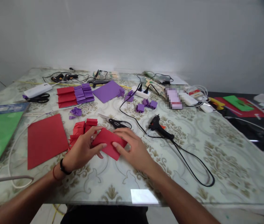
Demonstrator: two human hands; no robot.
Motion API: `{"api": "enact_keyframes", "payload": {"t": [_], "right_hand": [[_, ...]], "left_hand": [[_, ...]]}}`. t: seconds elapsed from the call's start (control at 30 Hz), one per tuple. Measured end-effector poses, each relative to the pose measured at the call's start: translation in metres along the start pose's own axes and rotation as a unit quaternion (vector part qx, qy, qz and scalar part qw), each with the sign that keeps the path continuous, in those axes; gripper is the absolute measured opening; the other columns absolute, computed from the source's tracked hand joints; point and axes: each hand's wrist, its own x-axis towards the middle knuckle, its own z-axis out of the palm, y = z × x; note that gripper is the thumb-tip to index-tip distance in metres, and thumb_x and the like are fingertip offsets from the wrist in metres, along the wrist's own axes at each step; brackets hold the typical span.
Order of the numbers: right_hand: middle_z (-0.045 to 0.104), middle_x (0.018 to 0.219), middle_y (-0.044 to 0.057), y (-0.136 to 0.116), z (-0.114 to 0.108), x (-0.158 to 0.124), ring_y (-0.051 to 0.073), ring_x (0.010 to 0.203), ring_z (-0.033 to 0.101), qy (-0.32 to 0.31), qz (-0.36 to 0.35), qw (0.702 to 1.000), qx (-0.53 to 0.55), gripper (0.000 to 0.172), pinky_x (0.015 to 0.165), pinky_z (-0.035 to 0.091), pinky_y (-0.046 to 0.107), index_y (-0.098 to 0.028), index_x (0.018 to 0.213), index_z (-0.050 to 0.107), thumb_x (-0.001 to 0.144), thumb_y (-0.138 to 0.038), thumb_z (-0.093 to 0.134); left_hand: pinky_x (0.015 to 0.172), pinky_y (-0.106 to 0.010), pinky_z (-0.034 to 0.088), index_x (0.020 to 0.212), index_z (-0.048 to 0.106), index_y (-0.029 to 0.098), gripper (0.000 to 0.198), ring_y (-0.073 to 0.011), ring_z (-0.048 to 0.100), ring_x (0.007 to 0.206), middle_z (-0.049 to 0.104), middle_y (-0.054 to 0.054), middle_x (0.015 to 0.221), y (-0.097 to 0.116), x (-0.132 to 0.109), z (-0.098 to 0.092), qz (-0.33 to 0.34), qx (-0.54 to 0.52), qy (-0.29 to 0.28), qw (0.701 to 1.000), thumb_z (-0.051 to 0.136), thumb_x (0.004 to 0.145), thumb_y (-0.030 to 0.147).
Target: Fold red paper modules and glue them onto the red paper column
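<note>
A small sheet of red paper (pixel 110 143) is held above the table between my two hands. My left hand (pixel 85 144) pinches its left side with thumb and fingers; a ring and a black wristband show on that arm. My right hand (pixel 133 147) grips the right side, thumb on the near face and fingers behind. Folded red paper pieces (pixel 79 129) lie just beyond my left hand, partly covered by it. To the left rests a larger stack of red paper (pixel 46 140). Black-handled scissors (pixel 118 123) lie just past the held paper.
A black glue gun (pixel 161 127) with a looped cable lies to the right. Folded purple pieces (pixel 140 108), purple paper (pixel 107 91) and a white power strip (pixel 141 92) sit farther back. Packaged green paper (pixel 1 133) is at the left; a phone (pixel 174 98) lies back right.
</note>
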Motion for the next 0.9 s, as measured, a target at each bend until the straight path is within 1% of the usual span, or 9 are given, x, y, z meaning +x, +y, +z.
{"api": "enact_keyframes", "payload": {"t": [0.07,0.13,0.2,0.33,0.4,0.47,0.6,0.73,0.9], "right_hand": [[0.071,0.130,0.013,0.000,0.001,-0.001,0.029,0.121,0.067,-0.019,0.013,1.000,0.011,0.030,0.109,0.053,0.047,-0.023,0.127,0.068,0.098,-0.028,0.070],[0.070,0.132,0.013,0.000,0.001,-0.001,0.027,0.116,0.069,-0.006,0.030,0.999,0.025,0.045,0.106,0.055,0.045,-0.023,0.140,0.062,0.096,-0.027,0.072],[0.072,0.124,0.011,-0.002,0.001,-0.001,0.024,0.107,0.071,0.013,0.054,0.998,0.038,0.047,0.099,0.057,0.041,-0.023,0.142,0.061,0.096,-0.026,0.071],[0.074,0.086,0.002,-0.005,-0.003,0.000,0.018,0.079,0.068,-0.004,0.127,0.988,0.087,0.010,0.070,0.053,0.028,-0.021,0.097,0.072,0.096,-0.030,0.067],[0.069,0.074,-0.001,-0.005,-0.003,0.000,0.016,0.070,0.063,-0.031,0.144,0.982,0.122,0.017,0.065,0.049,0.026,-0.020,0.082,0.067,0.096,-0.031,0.066],[0.067,0.071,-0.001,-0.004,-0.003,0.000,0.015,0.068,0.060,-0.071,0.149,0.975,0.146,0.022,0.066,0.047,0.026,-0.020,0.077,0.064,0.095,-0.032,0.068],[0.067,0.071,0.000,-0.008,0.000,-0.002,0.016,0.069,0.061,-0.116,0.170,0.963,0.172,0.029,0.063,0.048,0.026,-0.019,0.075,0.065,0.095,-0.040,0.072],[0.066,0.073,0.002,-0.012,0.001,-0.002,0.017,0.070,0.061,-0.090,0.173,0.962,0.193,0.038,0.061,0.049,0.027,-0.019,0.076,0.067,0.099,-0.049,0.066],[0.059,0.069,0.000,-0.013,0.001,-0.001,0.016,0.068,0.054,-0.095,0.167,0.962,0.193,0.040,0.059,0.045,0.026,-0.019,0.072,0.062,0.101,-0.048,0.063]], "left_hand": [[0.051,-0.028,0.065,0.143,0.051,0.025,0.056,-0.0216,0.079,0.062,0.075,-0.002,0.092,0.002,0.000,0.000,0.000,-0.019,-0.009,1.000,0.076,0.093,0.033],[0.053,-0.028,0.065,0.145,0.050,0.026,0.059,-0.0208,0.078,0.061,0.074,-0.001,0.090,0.003,0.000,-0.001,-0.003,-0.022,-0.009,1.000,0.076,0.093,0.033],[0.053,-0.028,0.064,0.145,0.052,0.025,0.058,-0.0201,0.076,0.061,0.072,0.001,0.084,0.003,0.000,-0.001,-0.005,-0.003,-0.007,1.000,0.077,0.093,0.033],[0.048,-0.024,0.056,0.130,0.060,0.023,0.046,-0.0164,0.068,0.056,0.069,0.002,0.079,0.001,0.001,-0.001,0.006,0.036,0.019,0.999,0.079,0.090,0.036],[0.047,-0.022,0.052,0.117,0.064,0.021,0.036,-0.0141,0.063,0.054,0.067,0.003,0.075,0.001,0.000,-0.001,0.008,0.025,0.041,0.999,0.080,0.089,0.038],[0.049,-0.022,0.049,0.102,0.066,0.019,0.027,-0.0133,0.061,0.057,0.066,0.002,0.072,0.002,0.000,-0.002,0.001,0.003,0.038,0.999,0.077,0.092,0.042],[0.052,-0.021,0.046,0.079,0.064,0.017,0.033,-0.0121,0.057,0.060,0.064,0.001,0.070,0.006,-0.001,-0.002,-0.009,-0.008,-0.002,1.000,0.071,0.096,0.044],[0.052,-0.023,0.047,0.079,0.068,0.017,0.032,-0.0141,0.059,0.061,0.064,0.000,0.068,0.008,-0.002,0.000,-0.025,0.010,-0.040,0.999,0.071,0.095,0.044],[0.051,-0.023,0.048,0.081,0.072,0.017,0.030,-0.0165,0.063,0.063,0.065,0.000,0.064,0.008,-0.002,0.002,-0.039,0.019,-0.072,0.996,0.072,0.093,0.044]]}}
